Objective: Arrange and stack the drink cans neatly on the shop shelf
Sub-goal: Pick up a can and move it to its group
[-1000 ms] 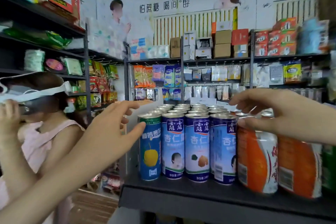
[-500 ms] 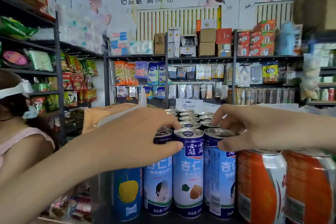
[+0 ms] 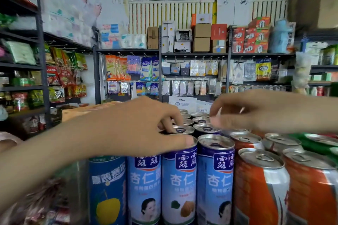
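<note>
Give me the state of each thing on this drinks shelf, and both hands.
left hand: grips the middle front can at its top.
right hand: fingers over rear can tops; blurred, grip unclear.
middle front can: upright.
other light blue cans: upright, sealed.
orange cans: upright, sealed.
dark blue can: upright, top hidden.

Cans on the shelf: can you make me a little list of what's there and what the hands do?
Front row: fruit can, three blue cans, orange cans
Behind: back cans, tops showing
Left hand: grips the middle can by its top
Right hand: fingertips over back cans, blurred
Far right: green can
</note>
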